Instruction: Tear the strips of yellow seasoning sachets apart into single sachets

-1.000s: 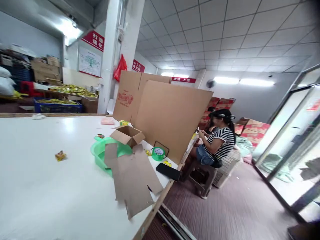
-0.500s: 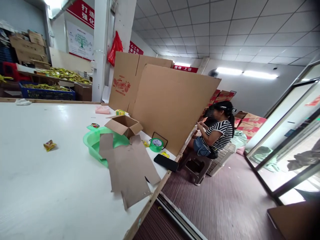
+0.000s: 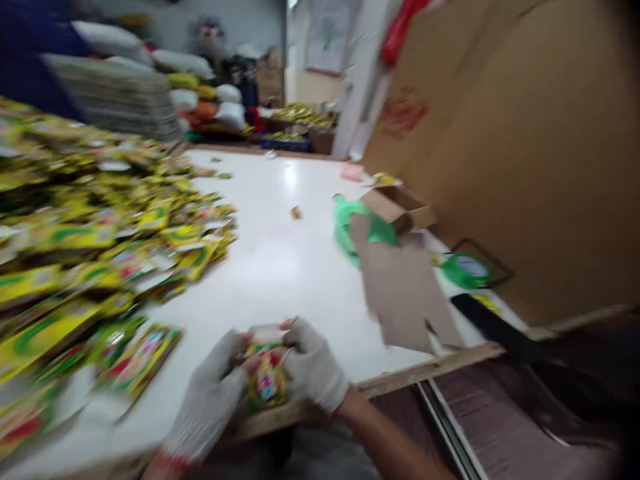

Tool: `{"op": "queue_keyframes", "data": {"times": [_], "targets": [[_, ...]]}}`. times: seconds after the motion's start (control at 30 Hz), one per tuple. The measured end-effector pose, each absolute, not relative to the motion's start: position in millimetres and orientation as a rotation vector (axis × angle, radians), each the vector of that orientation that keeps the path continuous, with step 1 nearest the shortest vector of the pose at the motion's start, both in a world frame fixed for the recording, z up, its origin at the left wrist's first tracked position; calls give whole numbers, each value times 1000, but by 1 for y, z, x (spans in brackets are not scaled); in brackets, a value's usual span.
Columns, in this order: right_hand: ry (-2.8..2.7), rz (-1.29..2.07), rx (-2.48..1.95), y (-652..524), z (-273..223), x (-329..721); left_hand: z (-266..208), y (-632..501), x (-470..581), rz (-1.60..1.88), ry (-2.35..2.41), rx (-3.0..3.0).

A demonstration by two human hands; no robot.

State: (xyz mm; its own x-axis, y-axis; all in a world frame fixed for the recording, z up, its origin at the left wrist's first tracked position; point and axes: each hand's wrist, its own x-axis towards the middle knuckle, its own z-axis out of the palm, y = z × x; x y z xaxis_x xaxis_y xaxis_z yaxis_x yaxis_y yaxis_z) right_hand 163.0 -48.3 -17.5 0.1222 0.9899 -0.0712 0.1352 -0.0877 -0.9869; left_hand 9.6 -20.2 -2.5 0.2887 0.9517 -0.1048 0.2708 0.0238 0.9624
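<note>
Both my hands wear pale knitted gloves with the fingertips bare. My left hand (image 3: 220, 380) and my right hand (image 3: 313, 363) grip a small yellow, green and red printed packet (image 3: 267, 380) between them, near the table's front edge. A whitish flap shows at the packet's top, between my fingers. Just left of my left hand, a similar packet (image 3: 145, 360) lies at the border of a large heap of yellow packets (image 3: 120, 247). Motion blur hides the fine print and the exact finger placement.
On the white table (image 3: 250, 267) lie a green basin (image 3: 345, 220), flat cardboard (image 3: 400, 287), an open box (image 3: 393, 207), green tape (image 3: 467, 270) and a black phone (image 3: 487, 327). One small packet (image 3: 296, 213) lies alone mid-table. A tall cardboard sheet (image 3: 525, 153) stands at right.
The view has swung left and down. My gloved hands, the packet in them and the big heap now show; the seated person at right is out of view.
</note>
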Motion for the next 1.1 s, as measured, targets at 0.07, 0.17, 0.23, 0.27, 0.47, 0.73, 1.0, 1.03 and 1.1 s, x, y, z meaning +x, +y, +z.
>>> {"op": "queue_keyframes", "data": {"times": [0.07, 0.17, 0.23, 0.27, 0.47, 0.73, 1.0, 1.03, 1.1], "targets": [[-1255, 1083, -1377, -49, -19, 168, -4, -22, 3, 751, 1097, 1524], [-1375, 1120, -1357, -45, -20, 178, -6, -17, -1, 791, 1048, 1544], [-1417, 1163, -1347, -41, -20, 182, -7, -13, -2, 807, 1039, 1531], [-1410, 1167, -1352, -40, -20, 183, -7, -12, -3, 816, 1038, 1511], [-1412, 1097, -1387, -37, -16, 179, -6, -5, -3, 783, 959, 1510], [-1621, 931, -1478, -35, -1, 175, 20, 5, 0, 630, 1021, 1622], [-1726, 969, -1365, -47, 1, 185, 17, -10, -16, 655, 885, 1782], [-1767, 935, -1318, -52, -2, 187, 13, -17, -19, 700, 854, 1830], [-1860, 816, -1254, -62, -7, 191, 5, -30, -22, 765, 803, 1975]]}}
